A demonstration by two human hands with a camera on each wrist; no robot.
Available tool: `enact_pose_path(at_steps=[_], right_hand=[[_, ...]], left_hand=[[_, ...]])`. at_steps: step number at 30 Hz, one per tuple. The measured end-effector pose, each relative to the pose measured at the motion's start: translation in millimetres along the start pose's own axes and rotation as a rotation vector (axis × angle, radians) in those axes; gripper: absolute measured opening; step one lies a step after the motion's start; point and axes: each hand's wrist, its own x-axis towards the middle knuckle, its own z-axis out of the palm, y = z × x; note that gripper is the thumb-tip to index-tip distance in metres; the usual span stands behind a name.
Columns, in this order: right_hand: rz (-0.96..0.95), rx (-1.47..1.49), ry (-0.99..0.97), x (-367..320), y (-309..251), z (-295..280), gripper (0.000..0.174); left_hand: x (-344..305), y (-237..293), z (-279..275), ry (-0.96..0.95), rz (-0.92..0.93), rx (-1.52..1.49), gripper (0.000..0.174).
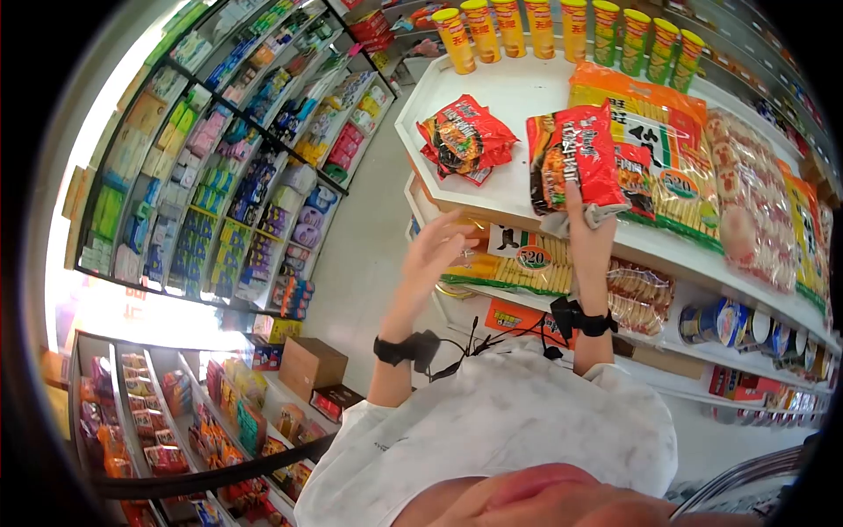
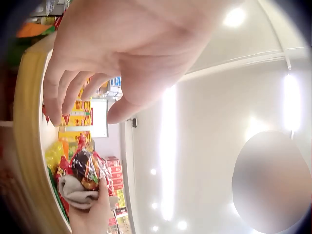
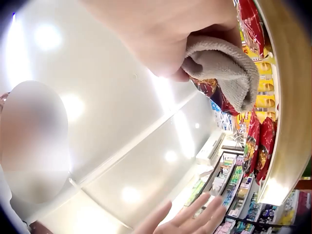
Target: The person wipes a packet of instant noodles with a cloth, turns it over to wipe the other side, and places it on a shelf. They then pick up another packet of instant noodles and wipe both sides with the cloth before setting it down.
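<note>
Head view: grips a glossy red packet (image 1: pixel 571 158) in the right of the two hands, right hand (image 1: pixel 590 241) low on the near end, with a bunched grey cloth (image 1: pixel 601 212) caught in the same grasp. Holds it near the front edge of the white-topped table (image 1: pixel 505 105), between a loose pile of red packets (image 1: pixel 465 136) and a big orange snack bag (image 1: pixel 672 132); cannot tell from here whether touching the top or just above. Leaves the left hand (image 1: pixel 439 255) free, fingers loosely bent, grasping nothing, close to the table's front edge.

Judging by the look, likely light, with slick, crinkly film that could slide under a weak pinch, more so with soft cloth partly in the way. Probably stiff inside but brittle, so best not squeezed hard at the middle or bent. Better to take hold across the broad faces near one end, thumb on one side and fingers flat on the other, or to support both ends with both hands. Best not to pull hard on the thin end seams, for fear of tearing.
</note>
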Motion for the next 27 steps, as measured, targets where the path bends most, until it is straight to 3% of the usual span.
enact_pose_path(at_steps=[4, 8, 12, 15, 18, 20, 22, 24, 27], right_hand=[[-0.116, -0.076, 0.004, 25.5, 7.4, 7.9, 0.024], [0.037, -0.033, -0.037, 34.1, 25.9, 14.0, 0.025], [-0.107, -0.232, -0.12, 35.8, 44.9, 23.7, 0.028], [0.022, -0.413, -0.203, 36.2, 43.8, 17.4, 0.028], [-0.007, -0.404, -0.135, 24.2, 29.2, 25.1, 0.03], [-0.146, -0.279, -0.063, 8.4, 32.7, 32.9, 0.029], [-0.166, -0.294, 0.092, -25.9, 23.6, 61.6, 0.034], [-0.082, -0.041, -0.039, -61.9, 11.2, 97.4, 0.04], [-0.034, -0.052, -0.314, -115.0, 32.1, 142.7, 0.044]], left_hand=[[-17.7, 0.3, -28.9, 0.197, 0.013, 0.048, 0.042], [-45.0, -2.5, -52.3, 0.413, -0.034, 0.033, 0.039], [-72.8, -3.4, -64.2, 0.564, -0.063, 0.001, 0.038], [-99.6, -8.7, -74.8, 0.614, -0.056, -0.042, 0.039], [-136.9, -11.0, -89.8, 0.657, -0.014, -0.05, 0.037], [-168.6, -9.0, -99.4, 0.745, 0.016, -0.067, 0.035], [-206.2, -7.0, -111.9, 0.845, 0.062, -0.079, 0.032], [-251.2, -7.4, -127.2, 0.956, 0.111, -0.086, 0.027], [-326.7, -26.4, -155.0, 1.132, 0.193, -0.115, 0.027]])
